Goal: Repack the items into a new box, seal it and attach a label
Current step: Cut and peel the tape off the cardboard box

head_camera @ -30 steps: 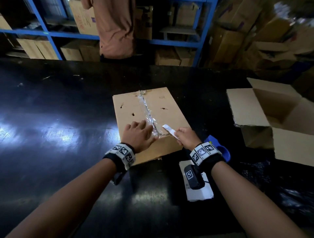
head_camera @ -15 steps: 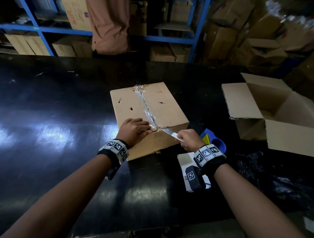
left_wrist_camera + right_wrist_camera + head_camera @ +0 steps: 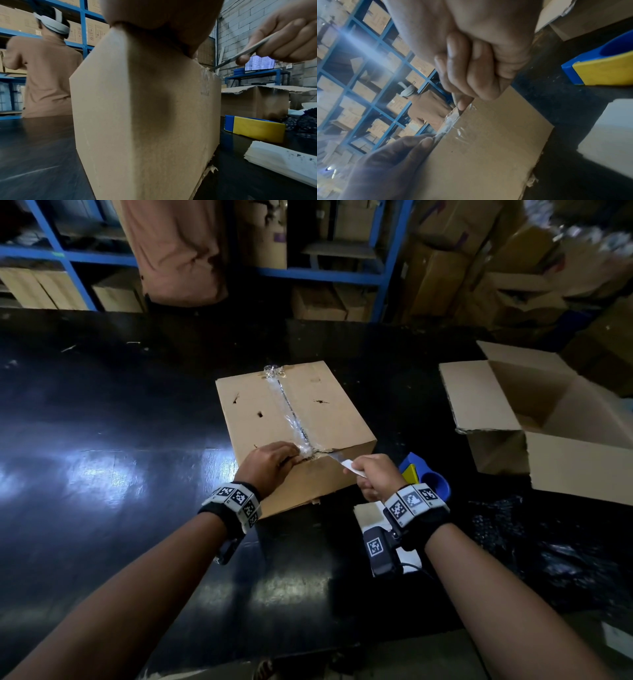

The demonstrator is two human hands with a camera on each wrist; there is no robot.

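A taped brown cardboard box (image 3: 291, 419) stands shut on the black table (image 3: 102, 440). Clear tape (image 3: 291, 412) runs along its top seam. My left hand (image 3: 270, 463) presses on the box top at the near edge, left of the seam. My right hand (image 3: 375, 474) grips a slim silver cutter (image 3: 346, 462). The blade tip touches the near end of the seam at the box edge, as the left wrist view shows on the cutter (image 3: 240, 54). In the right wrist view the blade (image 3: 458, 108) meets crumpled tape on the box (image 3: 488, 155).
An open cardboard box (image 3: 548, 422) stands at the right. A blue and yellow tape dispenser (image 3: 424, 477) and a stack of white labels (image 3: 368, 515) lie by my right wrist. A person in brown (image 3: 178, 248) stands at the blue shelves behind the table.
My right hand has drawn the cutter back along the seam, from over the box top to its near edge. The left hand has stayed pressed on the top.
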